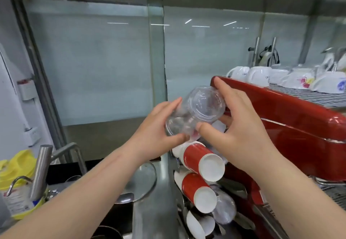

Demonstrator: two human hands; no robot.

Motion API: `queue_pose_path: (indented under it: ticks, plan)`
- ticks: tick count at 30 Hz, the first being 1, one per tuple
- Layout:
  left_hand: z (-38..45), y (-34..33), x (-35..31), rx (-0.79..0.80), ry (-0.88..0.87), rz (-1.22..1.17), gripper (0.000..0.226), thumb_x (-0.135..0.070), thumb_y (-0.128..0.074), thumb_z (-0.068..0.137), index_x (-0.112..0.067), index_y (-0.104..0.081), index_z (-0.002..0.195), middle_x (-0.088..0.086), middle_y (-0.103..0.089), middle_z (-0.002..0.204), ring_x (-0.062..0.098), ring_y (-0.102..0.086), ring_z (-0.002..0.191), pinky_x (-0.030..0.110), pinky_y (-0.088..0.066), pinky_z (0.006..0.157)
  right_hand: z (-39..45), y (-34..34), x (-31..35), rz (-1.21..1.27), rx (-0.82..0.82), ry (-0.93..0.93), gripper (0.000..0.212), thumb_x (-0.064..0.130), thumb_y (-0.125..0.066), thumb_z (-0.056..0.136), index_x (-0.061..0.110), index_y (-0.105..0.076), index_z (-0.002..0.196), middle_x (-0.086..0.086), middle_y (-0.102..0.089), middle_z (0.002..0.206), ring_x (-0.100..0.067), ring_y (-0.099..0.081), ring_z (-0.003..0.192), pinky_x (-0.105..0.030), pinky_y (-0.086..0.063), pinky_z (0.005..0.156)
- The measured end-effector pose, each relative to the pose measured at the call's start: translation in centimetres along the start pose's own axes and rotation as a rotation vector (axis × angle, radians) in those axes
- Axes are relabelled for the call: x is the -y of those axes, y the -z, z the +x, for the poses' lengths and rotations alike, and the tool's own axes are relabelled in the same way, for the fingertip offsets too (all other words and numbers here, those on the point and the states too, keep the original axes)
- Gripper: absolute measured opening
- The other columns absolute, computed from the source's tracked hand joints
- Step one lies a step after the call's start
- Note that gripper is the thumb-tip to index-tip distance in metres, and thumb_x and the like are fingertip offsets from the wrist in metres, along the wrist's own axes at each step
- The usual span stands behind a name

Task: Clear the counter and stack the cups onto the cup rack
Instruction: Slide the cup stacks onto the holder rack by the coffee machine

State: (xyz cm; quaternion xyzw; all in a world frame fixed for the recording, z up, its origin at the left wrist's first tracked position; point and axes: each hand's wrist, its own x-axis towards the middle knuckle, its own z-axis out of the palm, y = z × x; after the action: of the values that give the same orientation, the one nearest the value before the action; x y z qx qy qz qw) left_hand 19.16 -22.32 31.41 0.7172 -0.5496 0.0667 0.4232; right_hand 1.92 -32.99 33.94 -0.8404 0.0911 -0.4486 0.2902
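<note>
Holding: both hands grip one clear plastic cup (194, 113) in mid-air, tilted with its round base toward the camera, above the slanted cup stacks.
Left hand (157, 132): fingers curled round the rim end of the cup, thumb underneath.
Right hand (237, 126): fingers clamped on the base end, thumb at the lower edge, other fingers spread behind the far side.
Materials: the cup is thin, glossy, see-through plastic with a ringed circular base; the embossed marks on that base are too faint to read.
Cup rack (179, 201): just below the hands, two sloping stacks of red paper cups (198, 162) with white bases and matte sides; a clear cup stack (223, 208) lies beside the lower one.
Espresso machine (292, 124): glossy red body at right, touching distance behind the right hand; white ceramic cups (260, 75) sit upturned on its metal grille, some with dark lettering too small to read, some with floral prints.
Sink side: a brushed steel tap (42, 171) at lower left, a yellow plastic container (16, 165) behind it, a round glass lid (144, 180) under the left forearm.
Backdrop: frosted glass panels.
</note>
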Motion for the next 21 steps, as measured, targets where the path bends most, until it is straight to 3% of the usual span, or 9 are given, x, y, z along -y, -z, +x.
queue_pose_path:
  ticks: [3, 6, 9, 12, 17, 21]
  plan:
    - [1.6, -1.6, -1.2, 0.090, -0.036, 0.049, 0.088, -0.033, -0.079, 0.075, -0.034, -0.032, 0.150, -0.015, -0.042, 0.147, -0.002, -0.039, 0.134, 0.031, -0.036, 0.114, -0.4, 2.4, -1.3, -0.023, 0.001, -0.035, 0.080, 0.032, -0.074, 0.069, 0.028, -0.039, 0.141, 0.012, -0.041, 0.127, 0.010, -0.042, 0.119, -0.014, -0.043, 0.098]
    - [2.9, -3.7, -2.2, 0.168, -0.072, 0.110, 0.090, -0.037, -0.077, 0.076, -0.034, -0.029, 0.151, -0.016, -0.040, 0.150, 0.000, -0.037, 0.136, 0.032, -0.036, 0.114, -1.1, 4.4, -2.8, -0.029, -0.024, -0.030, 0.064, 0.028, -0.079, 0.066, 0.041, -0.047, 0.119, 0.020, -0.046, 0.117, 0.005, -0.048, 0.115, -0.019, -0.050, 0.093]
    - [4.0, -5.9, -2.8, 0.236, -0.096, 0.151, 0.092, -0.050, -0.069, 0.073, -0.040, -0.023, 0.152, -0.017, -0.037, 0.152, 0.002, -0.034, 0.140, 0.036, -0.035, 0.114, -2.0, 6.1, -4.3, 0.009, -0.039, -0.065, 0.061, 0.024, -0.080, 0.066, 0.051, -0.046, 0.109, 0.023, -0.053, 0.115, 0.004, -0.054, 0.112, -0.022, -0.052, 0.091]
    - [5.0, -7.4, -3.4, 0.306, -0.125, 0.193, 0.087, -0.051, -0.063, 0.077, -0.040, -0.020, 0.152, -0.017, -0.034, 0.154, 0.003, -0.031, 0.142, 0.037, -0.034, 0.115, -2.9, 7.2, -5.6, 0.025, -0.057, -0.089, 0.062, 0.023, -0.080, 0.068, 0.058, -0.045, 0.105, 0.026, -0.057, 0.111, 0.001, -0.058, 0.109, -0.027, -0.052, 0.092]
    - [6.5, -8.0, -3.8, 0.459, -0.132, 0.264, 0.075, -0.046, -0.068, 0.082, -0.039, -0.033, 0.147, -0.017, -0.043, 0.145, 0.002, -0.041, 0.132, 0.035, -0.035, 0.113, -4.4, 7.6, -7.7, 0.028, -0.060, -0.138, 0.063, 0.021, -0.079, 0.070, 0.056, -0.045, 0.109, 0.029, -0.055, 0.114, 0.003, -0.056, 0.112, -0.027, -0.051, 0.095]
    - [7.2, -8.7, -3.7, 0.557, -0.150, 0.319, 0.070, -0.043, -0.068, 0.082, -0.037, -0.038, 0.145, -0.017, -0.040, 0.150, 0.002, -0.035, 0.137, 0.035, -0.032, 0.116, -5.3, 6.8, -9.4, 0.007, -0.048, -0.170, 0.066, 0.022, -0.080, 0.069, 0.061, -0.043, 0.107, 0.034, -0.052, 0.115, 0.005, -0.054, 0.113, -0.028, -0.051, 0.096]
